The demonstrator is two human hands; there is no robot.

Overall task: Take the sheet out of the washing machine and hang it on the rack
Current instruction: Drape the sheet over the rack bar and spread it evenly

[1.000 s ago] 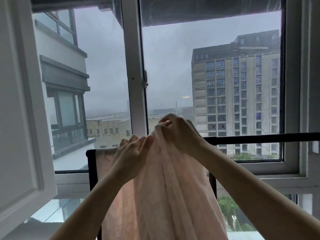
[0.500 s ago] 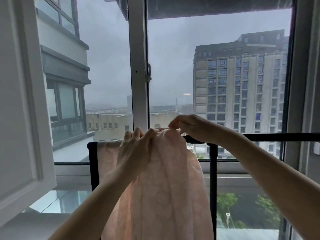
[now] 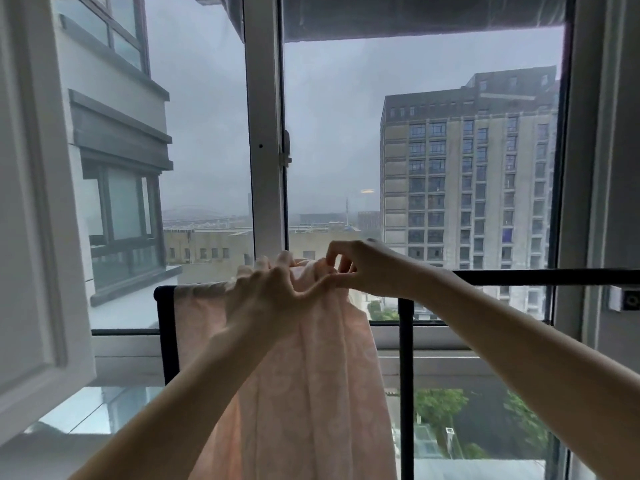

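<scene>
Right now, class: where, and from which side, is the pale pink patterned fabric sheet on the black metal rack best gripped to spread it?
Probably pinch the pale pink sheet at its bunched top fold on the black rack bar, coming from above, near side. The folds gather there, and bare bar lies to the right.

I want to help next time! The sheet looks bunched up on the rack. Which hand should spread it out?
Probably the right hand: it pinches the bunched edge of the sheet beside the bare stretch of the rack. The left hand holds cloth further left, where the bar is already covered.
</scene>
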